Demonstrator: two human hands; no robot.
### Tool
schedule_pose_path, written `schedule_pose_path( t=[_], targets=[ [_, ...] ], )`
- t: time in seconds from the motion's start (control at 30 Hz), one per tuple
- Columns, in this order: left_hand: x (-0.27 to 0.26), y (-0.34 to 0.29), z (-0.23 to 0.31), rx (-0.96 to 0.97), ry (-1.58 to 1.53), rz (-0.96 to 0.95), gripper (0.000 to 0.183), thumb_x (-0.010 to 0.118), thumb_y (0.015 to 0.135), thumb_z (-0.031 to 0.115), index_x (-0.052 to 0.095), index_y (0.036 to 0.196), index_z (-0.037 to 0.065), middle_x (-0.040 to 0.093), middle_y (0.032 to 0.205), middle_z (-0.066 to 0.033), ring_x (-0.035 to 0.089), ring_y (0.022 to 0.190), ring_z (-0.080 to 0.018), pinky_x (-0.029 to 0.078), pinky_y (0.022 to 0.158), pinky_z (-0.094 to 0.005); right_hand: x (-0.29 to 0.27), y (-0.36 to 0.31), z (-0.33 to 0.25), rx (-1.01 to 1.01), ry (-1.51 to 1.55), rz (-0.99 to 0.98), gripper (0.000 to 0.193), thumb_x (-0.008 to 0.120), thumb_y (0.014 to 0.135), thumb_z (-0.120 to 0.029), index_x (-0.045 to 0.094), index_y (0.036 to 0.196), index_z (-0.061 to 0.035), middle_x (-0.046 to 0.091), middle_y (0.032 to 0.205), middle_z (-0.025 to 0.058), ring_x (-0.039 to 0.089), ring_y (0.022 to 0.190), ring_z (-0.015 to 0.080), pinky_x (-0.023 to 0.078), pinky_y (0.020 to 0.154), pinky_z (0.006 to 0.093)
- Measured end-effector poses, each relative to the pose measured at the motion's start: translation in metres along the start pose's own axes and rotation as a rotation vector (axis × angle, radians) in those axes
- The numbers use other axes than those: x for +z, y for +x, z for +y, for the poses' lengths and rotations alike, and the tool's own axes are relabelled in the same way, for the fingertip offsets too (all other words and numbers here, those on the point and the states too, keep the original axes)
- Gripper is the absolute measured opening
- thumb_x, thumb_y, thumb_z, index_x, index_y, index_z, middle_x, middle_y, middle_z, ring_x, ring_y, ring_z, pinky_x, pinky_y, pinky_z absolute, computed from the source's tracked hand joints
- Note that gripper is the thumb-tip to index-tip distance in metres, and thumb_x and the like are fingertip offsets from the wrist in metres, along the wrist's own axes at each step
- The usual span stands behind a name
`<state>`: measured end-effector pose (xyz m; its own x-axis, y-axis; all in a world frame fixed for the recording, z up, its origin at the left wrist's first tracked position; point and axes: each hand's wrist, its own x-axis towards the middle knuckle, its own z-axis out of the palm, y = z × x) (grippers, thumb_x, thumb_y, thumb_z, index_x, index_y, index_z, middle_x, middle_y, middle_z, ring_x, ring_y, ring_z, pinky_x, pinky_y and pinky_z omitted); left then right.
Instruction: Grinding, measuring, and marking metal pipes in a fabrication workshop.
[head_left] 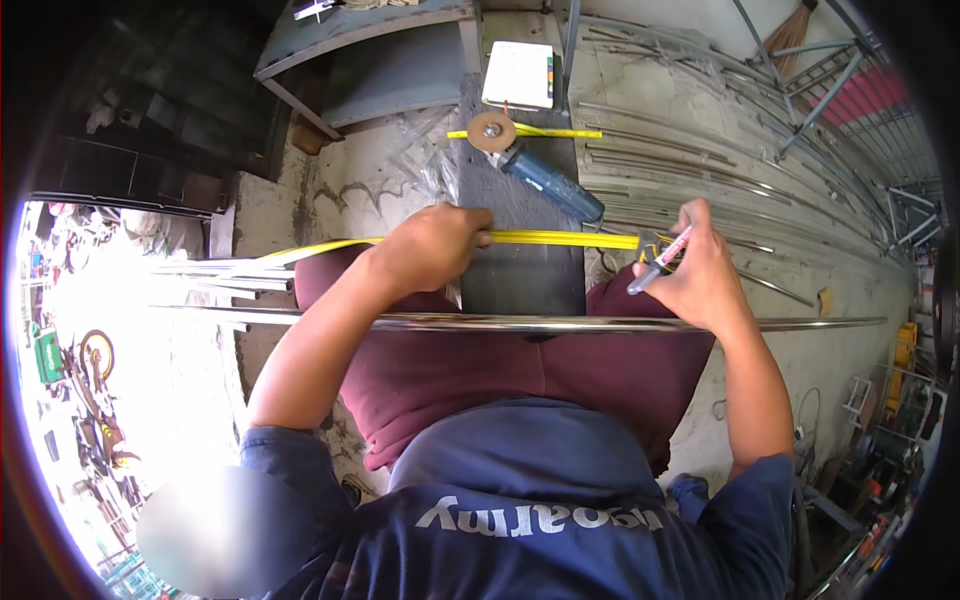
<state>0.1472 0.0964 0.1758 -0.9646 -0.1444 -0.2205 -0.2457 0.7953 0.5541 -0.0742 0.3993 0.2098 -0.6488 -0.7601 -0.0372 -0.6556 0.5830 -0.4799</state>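
A yellow tape measure blade is stretched across the dark bench in front of me. My left hand is closed round the blade, whose loose end trails away to the left. My right hand grips the dark tape measure case together with a marker pen, white and red with a grey cap. Across my thighs lies a long shiny metal tube, below both hands. An angle grinder with a blue body and brown disc rests on the bench beyond the blade.
The narrow dark bench runs away from me between my knees. At its far end lies an open notebook, with a yellow strip by the grinder. Several thin metal rods lie on the floor to the right. A metal table stands far left.
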Motion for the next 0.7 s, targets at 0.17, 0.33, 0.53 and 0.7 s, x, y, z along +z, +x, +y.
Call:
schedule_pose_path(
  t=[0.17, 0.33, 0.53, 0.7],
  targets=[
    [-0.008, -0.018, -0.048, -0.033, 0.090, -0.041, 0.014, 0.067, 0.109, 0.017, 0.072, 0.109, 0.004, 0.076, 0.094, -0.0265, 0.073, 0.095, -0.0519, 0.054, 0.085, -0.0612, -0.004, 0.002, 0.019, 0.059, 0.023, -0.037, 0.084, 0.104, 0.075, -0.032, 0.045, 0.123, 0.0031, 0.065, 0.099, 0.0273, 0.068, 0.092, 0.0479, 0.058, 0.088, 0.0534],
    [-0.006, -0.018, -0.060, -0.031, 0.117, -0.026, 0.013, 0.065, 0.108, 0.015, 0.073, 0.111, 0.005, 0.076, 0.094, -0.0259, 0.074, 0.096, -0.0502, 0.054, 0.084, -0.0602, -0.004, 0.003, 0.014, 0.064, 0.013, -0.059, 0.083, 0.104, 0.075, -0.031, 0.045, 0.122, 0.0043, 0.066, 0.099, 0.0280, 0.069, 0.092, 0.0478, 0.058, 0.088, 0.0532],
    [-0.003, -0.006, -0.052, 0.065, 0.157, -0.004, 0.013, 0.067, 0.107, 0.015, 0.073, 0.111, 0.004, 0.078, 0.103, -0.0243, 0.074, 0.101, -0.0484, 0.057, 0.090, -0.0573, 0.001, 0.013, 0.003, 0.074, 0.026, -0.086, 0.082, 0.104, 0.074, -0.032, 0.046, 0.120, 0.0032, 0.067, 0.095, 0.0278, 0.071, 0.091, 0.0477, 0.058, 0.087, 0.0528],
    [0.004, 0.021, -0.027, 0.332, 0.177, 0.232, 0.014, 0.072, 0.107, 0.017, 0.073, 0.112, 0.003, 0.077, 0.112, -0.0197, 0.071, 0.112, -0.0434, 0.053, 0.107, -0.0517, 0.011, 0.025, -0.003, 0.104, 0.009, -0.153, 0.085, 0.104, 0.072, -0.036, 0.047, 0.121, 0.0029, 0.070, 0.093, 0.0283, 0.074, 0.089, 0.0494, 0.059, 0.085, 0.0542]
  ],
)
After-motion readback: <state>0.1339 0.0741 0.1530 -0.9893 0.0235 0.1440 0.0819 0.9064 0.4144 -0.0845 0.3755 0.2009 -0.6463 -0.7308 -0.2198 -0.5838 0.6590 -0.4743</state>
